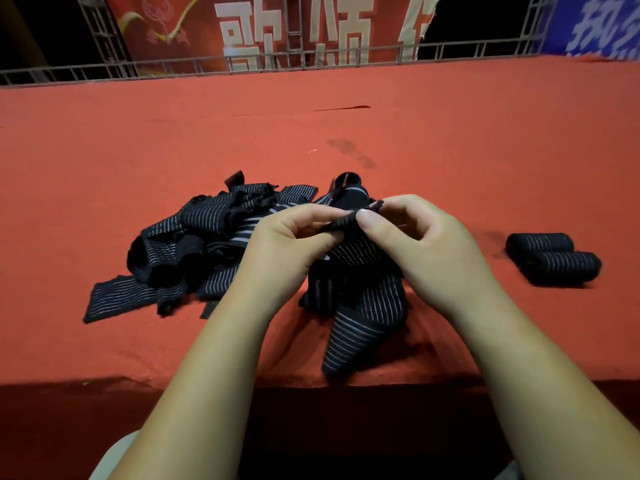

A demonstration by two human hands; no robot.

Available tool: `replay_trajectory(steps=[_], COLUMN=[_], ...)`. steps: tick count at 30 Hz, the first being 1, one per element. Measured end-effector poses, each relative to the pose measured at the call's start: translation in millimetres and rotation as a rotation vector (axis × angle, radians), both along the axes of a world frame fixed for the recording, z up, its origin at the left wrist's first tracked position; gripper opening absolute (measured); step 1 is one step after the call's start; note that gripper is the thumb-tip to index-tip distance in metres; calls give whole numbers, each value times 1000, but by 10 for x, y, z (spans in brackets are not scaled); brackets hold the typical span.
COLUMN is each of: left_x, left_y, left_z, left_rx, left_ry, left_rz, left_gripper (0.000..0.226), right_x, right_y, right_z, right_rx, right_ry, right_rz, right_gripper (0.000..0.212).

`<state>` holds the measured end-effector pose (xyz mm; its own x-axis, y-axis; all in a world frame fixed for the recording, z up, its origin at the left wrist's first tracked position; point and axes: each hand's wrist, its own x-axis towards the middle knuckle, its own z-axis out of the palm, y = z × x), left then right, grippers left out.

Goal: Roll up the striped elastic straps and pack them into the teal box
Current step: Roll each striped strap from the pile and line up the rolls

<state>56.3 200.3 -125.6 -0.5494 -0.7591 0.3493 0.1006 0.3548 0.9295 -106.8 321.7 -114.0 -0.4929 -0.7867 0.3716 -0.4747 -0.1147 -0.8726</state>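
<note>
A black elastic strap with thin white stripes (360, 306) hangs from both my hands above the red surface, its lower end trailing to the front edge. My left hand (294, 237) and my right hand (422, 233) pinch the strap's top end, which is curled into a small tight roll between thumbs and fingers. A loose heap of several more striped straps (194, 237) lies to the left of my hands. Two finished rolls (554, 259) lie side by side at the right. No teal box is in view.
The red cloth-covered platform (450, 140) stretches far back to a metal truss rail (242, 64). A red banner (277, 26) with large white characters hangs behind it. The platform's front edge (104, 382) runs just below the straps.
</note>
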Motion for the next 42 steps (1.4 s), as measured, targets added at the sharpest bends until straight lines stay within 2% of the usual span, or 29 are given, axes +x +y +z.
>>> replay_trajectory(steps=[3, 7, 10, 12, 13, 15, 20, 24, 27, 29, 32, 35, 39, 42], left_x=[-56, -75, -55, -30, -21, 6, 58, 152, 178, 157, 103, 31, -20, -22], left_y=[83, 130, 90, 20, -7, -72, -151, -206, -138, -1, 274, 414, 397, 343], left_z=[11, 26, 0, -58, -85, -131, -170, -163, -58, 82, 319, 343, 242, 230], left_rx=[-59, -65, -97, -193, -255, -341, -272, -304, -427, -455, -183, 5, 36, 8], left_ry=[-9, -39, -180, -359, -448, -540, -535, -606, -757, -648, -324, -177, -54, -34], left_rz=[9, 23, 68, 93, 117, 175, 350, 596, 643, 554, 263, 29, -25, 82], left_gripper=[32, 28, 33, 46, 50, 44, 27, 31, 40, 34, 17, 21, 31, 8], right_x=[30, -60, -146, -180, -192, -213, -272, -344, -334, -278, -187, -122, -83, -88], right_y=[-30, -68, -57, -30, -15, 5, 45, 144, 216, 231, 230, 230, 226, 215], right_z=[-18, -57, -58, -65, -68, -73, -138, -96, -32, -1, 22, 43, 56, 51], right_rx=[-33, 9, 29, 22, 14, -5, -8, -53, -93, -127, -169, -188, -192, -175], right_ry=[52, 52, 36, 24, 7, -15, -55, -56, -76, -120, -182, -267, -341, -345], right_rz=[-74, -97, -111, -132, -144, -168, -209, -260, -181, -105, -6, 42, 119, 186], right_gripper=[23, 12, 15, 15, 16, 17, 20, 18, 21, 26, 30, 25, 28, 35])
